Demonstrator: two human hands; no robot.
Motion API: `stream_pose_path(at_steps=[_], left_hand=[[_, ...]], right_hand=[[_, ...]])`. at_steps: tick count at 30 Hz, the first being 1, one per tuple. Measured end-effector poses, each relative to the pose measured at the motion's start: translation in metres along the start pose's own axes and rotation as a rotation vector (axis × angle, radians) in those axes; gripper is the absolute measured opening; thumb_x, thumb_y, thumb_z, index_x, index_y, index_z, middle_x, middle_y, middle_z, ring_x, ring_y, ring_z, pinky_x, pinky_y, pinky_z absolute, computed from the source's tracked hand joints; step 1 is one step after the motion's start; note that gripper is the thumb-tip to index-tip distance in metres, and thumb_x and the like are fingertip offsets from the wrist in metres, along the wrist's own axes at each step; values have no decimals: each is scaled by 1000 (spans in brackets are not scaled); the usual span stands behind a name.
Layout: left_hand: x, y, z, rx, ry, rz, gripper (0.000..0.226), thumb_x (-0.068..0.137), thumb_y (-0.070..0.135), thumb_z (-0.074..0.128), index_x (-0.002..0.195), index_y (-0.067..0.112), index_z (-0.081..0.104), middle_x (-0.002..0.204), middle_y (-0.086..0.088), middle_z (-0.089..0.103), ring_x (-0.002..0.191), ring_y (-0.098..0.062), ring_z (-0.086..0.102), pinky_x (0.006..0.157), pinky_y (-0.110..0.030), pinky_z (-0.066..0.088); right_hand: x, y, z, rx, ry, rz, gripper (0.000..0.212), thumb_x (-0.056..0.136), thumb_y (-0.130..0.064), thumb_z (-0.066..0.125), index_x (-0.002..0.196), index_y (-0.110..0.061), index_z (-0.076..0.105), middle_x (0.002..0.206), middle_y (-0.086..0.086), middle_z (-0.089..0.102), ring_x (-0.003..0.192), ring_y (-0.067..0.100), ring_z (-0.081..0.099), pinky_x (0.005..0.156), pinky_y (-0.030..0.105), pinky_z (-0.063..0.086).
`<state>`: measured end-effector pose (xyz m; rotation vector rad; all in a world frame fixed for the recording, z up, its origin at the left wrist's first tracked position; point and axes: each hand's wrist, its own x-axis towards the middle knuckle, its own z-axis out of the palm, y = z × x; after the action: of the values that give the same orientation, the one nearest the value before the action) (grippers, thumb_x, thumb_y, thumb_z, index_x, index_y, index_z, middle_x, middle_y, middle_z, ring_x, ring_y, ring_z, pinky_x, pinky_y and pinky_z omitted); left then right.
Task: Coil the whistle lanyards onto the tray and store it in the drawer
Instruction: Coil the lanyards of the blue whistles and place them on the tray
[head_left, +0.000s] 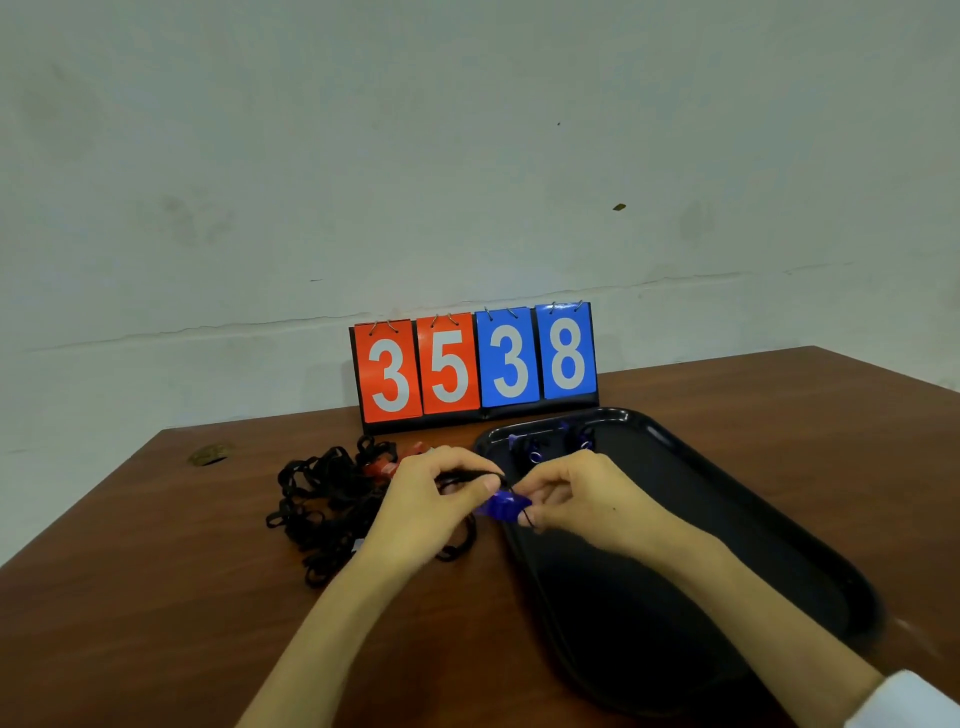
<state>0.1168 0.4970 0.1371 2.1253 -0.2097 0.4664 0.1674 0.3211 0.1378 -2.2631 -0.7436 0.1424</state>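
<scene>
**Whistle held over tray's left rim; tray floor lies to the right**

The blue whistle (503, 505) sits between both hands, above the left rim of the tray (727, 470). Its long axis runs roughly left to right.

The left hand (428, 501) has thumb and forefinger pinched on the black cord (467, 475) just left of the whistle. Slack loops hang below that hand, and whether they join the pile (322, 512) cannot be told.

The right hand (579, 499) has its fingers curled and grips the whistle's right end, with the cord crossing there.

Two coiled sets (535, 453) lie at the tray's far end. The near floor is bare. No drawer is in view.

Judgement: coiling is in hand and the task is at an early stage. The right hand is nearer the tray, so the set-down goes rightward and slightly away. The loose loops may snag the pile.
</scene>
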Motion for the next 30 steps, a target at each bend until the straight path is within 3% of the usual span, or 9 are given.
stream_pose_path(at_steps=[2, 4, 6, 10, 15, 19, 23, 26, 30], left_hand=[[0, 0, -4, -69, 2, -19, 22, 84, 14, 66, 79, 35, 69, 79, 18, 69, 85, 9, 60, 72, -4, 43], [1, -2, -8, -190, -26, -94, 16, 86, 17, 63, 81, 29, 72, 81, 15, 71, 80, 3, 62, 69, -10, 45], [1, -3, -11, -402, -105, -198, 15, 85, 22, 60, 83, 21, 75, 77, 7, 68, 66, -6, 56, 62, -17, 42], [2, -4, -12, -638, -150, -287, 18, 83, 17, 58, 82, 11, 75, 78, -2, 65, 57, -5, 45, 53, -20, 35], [-1, -1, 0, -739, -205, -346, 15, 86, 18, 57, 87, 7, 66, 66, -2, 55, 47, -5, 37, 41, -15, 29], [-4, 6, 9, -675, -222, -356, 18, 95, 17, 50, 95, 4, 62, 61, -1, 54, 39, -5, 30, 36, -17, 20], [-5, 10, 13, -479, -209, -315, 20, 96, 19, 49, 103, 8, 64, 58, -2, 56, 35, -7, 29, 35, -18, 20], [-3, 10, 14, -354, -180, -264, 17, 94, 20, 53, 95, 10, 67, 54, -1, 56, 34, -7, 31, 34, -18, 23], [-6, 12, 12, -245, -154, -147, 11, 88, 22, 62, 87, 14, 70, 51, 4, 56, 36, -4, 37, 38, -13, 30]], right_hand=[[-2, -2, -3, 138, -57, 18, 15, 80, -11, 69, 92, -20, 68, 80, -4, 69, 72, 5, 67, 71, 18, 55], [-3, -6, -8, 261, -112, 25, 12, 80, -8, 68, 88, -18, 67, 80, 0, 71, 72, 10, 69, 70, 22, 57], [-5, -9, -12, 378, -151, 5, 11, 81, -5, 66, 86, -14, 67, 79, 2, 72, 72, 13, 70, 68, 24, 57], [-11, -17, -13, 492, -189, -61, 10, 83, -3, 62, 85, -12, 65, 75, 2, 72, 72, 15, 69, 66, 23, 56], [-7, -18, -7, 623, 52, -61, 9, 83, -5, 63, 88, -12, 63, 77, 3, 71, 69, 12, 67, 67, 22, 56], [-3, -11, -1, 535, 288, -2, 11, 81, -10, 67, 91, -13, 63, 82, 3, 71, 71, 10, 68, 67, 21, 56], [-2, -5, 5, 264, 483, 67, 15, 80, -18, 70, 93, -19, 63, 84, -5, 67, 75, 6, 64, 71, 18, 51], [-2, -2, 7, 12, 521, 63, 18, 81, -21, 69, 97, -20, 62, 88, -8, 64, 78, 2, 59, 75, 18, 50], [-4, 1, 4, -182, 443, 45, 20, 85, -23, 65, 103, -20, 61, 95, -6, 65, 84, 3, 58, 81, 21, 50]])
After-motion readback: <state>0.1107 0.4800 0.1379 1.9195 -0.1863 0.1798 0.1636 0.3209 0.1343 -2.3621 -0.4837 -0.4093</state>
